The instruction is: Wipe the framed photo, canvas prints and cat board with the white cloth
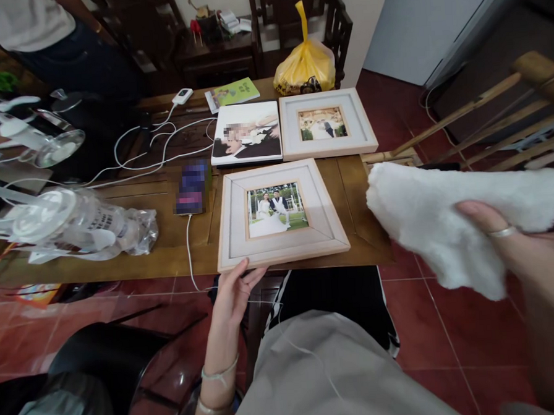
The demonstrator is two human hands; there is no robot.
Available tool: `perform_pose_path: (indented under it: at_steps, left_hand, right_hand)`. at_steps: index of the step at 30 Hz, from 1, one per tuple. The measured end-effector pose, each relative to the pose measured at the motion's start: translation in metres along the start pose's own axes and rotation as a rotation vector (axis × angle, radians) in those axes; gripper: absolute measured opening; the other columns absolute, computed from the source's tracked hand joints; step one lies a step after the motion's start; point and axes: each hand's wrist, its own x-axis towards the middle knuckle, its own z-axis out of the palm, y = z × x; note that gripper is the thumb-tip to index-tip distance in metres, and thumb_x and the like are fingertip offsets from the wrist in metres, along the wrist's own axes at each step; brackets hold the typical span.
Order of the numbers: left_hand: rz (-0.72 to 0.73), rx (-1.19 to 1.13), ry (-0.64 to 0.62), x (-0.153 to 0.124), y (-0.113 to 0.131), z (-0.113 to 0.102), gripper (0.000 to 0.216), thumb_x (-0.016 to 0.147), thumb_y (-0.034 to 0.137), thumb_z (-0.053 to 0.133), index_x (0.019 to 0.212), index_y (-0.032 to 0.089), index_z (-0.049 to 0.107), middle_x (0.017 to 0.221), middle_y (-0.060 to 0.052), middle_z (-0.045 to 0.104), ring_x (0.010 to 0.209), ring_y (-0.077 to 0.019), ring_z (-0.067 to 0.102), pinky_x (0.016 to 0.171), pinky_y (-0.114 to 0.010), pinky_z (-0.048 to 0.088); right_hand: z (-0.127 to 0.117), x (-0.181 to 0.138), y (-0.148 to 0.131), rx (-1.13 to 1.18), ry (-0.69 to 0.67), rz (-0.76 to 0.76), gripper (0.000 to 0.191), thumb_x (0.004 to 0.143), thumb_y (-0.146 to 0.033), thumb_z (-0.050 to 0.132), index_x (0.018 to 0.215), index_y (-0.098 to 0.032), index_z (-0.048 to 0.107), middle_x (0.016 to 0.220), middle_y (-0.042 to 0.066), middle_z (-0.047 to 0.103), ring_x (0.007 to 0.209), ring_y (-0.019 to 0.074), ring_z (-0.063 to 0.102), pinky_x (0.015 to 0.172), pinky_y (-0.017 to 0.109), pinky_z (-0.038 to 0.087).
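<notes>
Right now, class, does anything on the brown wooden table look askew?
Yes: the nearest pale wooden picture frame lies slightly rotated at the brown wooden table's front edge, touched by the left hand. The right hand holds a white fluffy cloth beside it.

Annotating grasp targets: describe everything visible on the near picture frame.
The near picture frame is square, pale wood-look, with wide bevelled border, mitred corners and a wedding photo. It lies flat at the near edge of the wooden table. The left hand touches its near-left edge; the white cloth in the right hand is apart.
</notes>
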Motion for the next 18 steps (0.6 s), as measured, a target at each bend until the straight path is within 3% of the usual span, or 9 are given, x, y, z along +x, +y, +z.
perform_pose_path:
  at_steps: [3,5,8,10,13,16,18]
  left_hand:
    - [-0.071,0.107,-0.017,-0.001,0.001,-0.002,0.03,0.066,0.021,0.092,0.086,0.015,0.071,0.086,-0.006,0.081,0.08,-0.0304,0.082,0.08,-0.04,0.069]
    - [-0.131,0.236,-0.031,-0.001,0.006,-0.007,0.028,0.071,0.028,0.091,0.084,0.011,0.072,0.085,-0.012,0.081,0.083,-0.0293,0.082,0.08,-0.035,0.068]
    - [-0.195,0.508,-0.051,-0.004,0.02,-0.015,0.039,0.08,0.045,0.084,0.077,0.007,0.075,0.077,-0.018,0.08,0.072,-0.0251,0.081,0.073,-0.029,0.066]
    - [-0.162,0.713,-0.098,-0.015,0.028,-0.011,0.051,0.082,0.057,0.079,0.069,0.008,0.073,0.066,-0.016,0.077,0.058,-0.0219,0.077,0.061,-0.026,0.062]
    - [0.04,0.865,-0.284,-0.042,0.026,0.019,0.048,0.084,0.058,0.076,0.072,0.012,0.072,0.063,-0.009,0.075,0.051,-0.0179,0.072,0.054,-0.024,0.056]
    - [0.19,0.76,-0.523,-0.063,-0.001,0.072,0.033,0.088,0.045,0.076,0.105,0.017,0.073,0.094,-0.009,0.08,0.083,-0.0212,0.078,0.074,-0.029,0.061]
    - [0.253,0.69,-0.627,-0.065,-0.025,0.107,0.049,0.083,0.037,0.082,0.126,0.019,0.065,0.117,-0.013,0.075,0.107,-0.0246,0.073,0.085,-0.033,0.06]
  right_hand:
    - [0.009,0.005,0.0,-0.013,0.064,0.046,0.039,0.064,-0.052,0.092,0.073,-0.022,0.069,0.08,0.004,0.068,0.072,0.0247,0.065,0.065,0.041,0.049]
    - [0.014,0.005,0.003,0.016,0.036,0.015,0.041,0.063,-0.054,0.092,0.076,-0.022,0.07,0.084,0.005,0.071,0.075,0.0247,0.067,0.066,0.04,0.05]
    - [0.018,0.003,0.003,-0.003,0.003,-0.084,0.039,0.066,-0.052,0.091,0.074,-0.022,0.068,0.086,0.005,0.072,0.077,0.0236,0.068,0.068,0.039,0.052]
    - [0.017,0.001,-0.002,0.014,-0.012,-0.138,0.034,0.07,-0.048,0.09,0.074,-0.023,0.067,0.083,0.003,0.07,0.074,0.0214,0.066,0.065,0.036,0.052]
    - [0.011,-0.005,-0.02,0.044,-0.061,-0.239,0.032,0.079,-0.043,0.084,0.069,-0.024,0.061,0.082,0.001,0.067,0.071,0.0188,0.064,0.059,0.034,0.05]
    - [0.006,-0.016,-0.046,0.027,-0.09,-0.308,0.024,0.082,-0.037,0.082,0.075,-0.024,0.063,0.095,0.005,0.069,0.08,0.0212,0.068,0.064,0.036,0.054]
    - [0.003,-0.024,-0.06,0.041,-0.097,-0.311,0.018,0.08,-0.033,0.083,0.089,-0.025,0.07,0.104,0.007,0.072,0.088,0.0242,0.07,0.071,0.039,0.058]
